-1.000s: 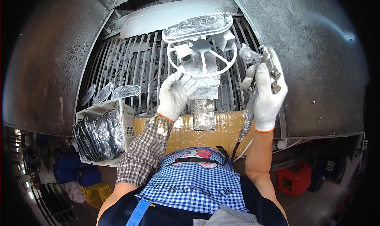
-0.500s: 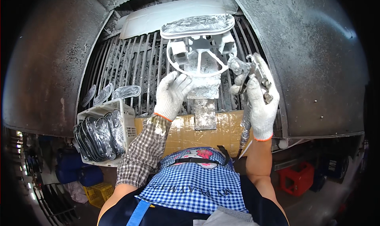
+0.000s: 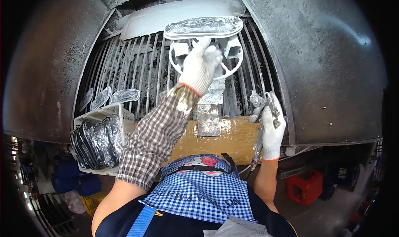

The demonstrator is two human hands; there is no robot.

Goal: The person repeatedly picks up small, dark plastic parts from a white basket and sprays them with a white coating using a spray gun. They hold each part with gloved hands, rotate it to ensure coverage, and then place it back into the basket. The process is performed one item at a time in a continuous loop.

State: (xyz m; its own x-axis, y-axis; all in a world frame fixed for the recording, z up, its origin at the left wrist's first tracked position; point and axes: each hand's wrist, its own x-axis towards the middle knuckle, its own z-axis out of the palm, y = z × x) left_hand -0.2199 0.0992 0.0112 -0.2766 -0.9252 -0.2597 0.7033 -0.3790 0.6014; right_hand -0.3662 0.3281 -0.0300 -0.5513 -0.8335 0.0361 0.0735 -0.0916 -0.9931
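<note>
My gloved left hand (image 3: 202, 66) reaches over a white-coated wheel-shaped stand (image 3: 230, 73), its fingers curled close under the near edge of an oval piece (image 3: 203, 26). Whatever is in those fingers is hidden. The oval piece has a white rim, its middle is covered in shiny clear film, and it rests on two white blocks (image 3: 231, 46) on the stand. Out to the right, my gloved right hand (image 3: 273, 127) is closed around a metal spray gun (image 3: 258, 109). From the gun a hose wrapped in silvery film (image 3: 257, 147) hangs down.
A white plastic basket (image 3: 128, 122) holds several film-wrapped pieces, with similar oval pieces (image 3: 124, 96) lying behind it on the grate (image 3: 143, 77). Metal walls (image 3: 316, 83) enclose both sides. Yellow-brown cardboard (image 3: 237, 133) lines the front edge; a red stool (image 3: 303, 187) stands at right.
My left hand has moved up and right, from beside the stand to over it, near the oval piece. My right hand has drawn the spray gun back toward me.
</note>
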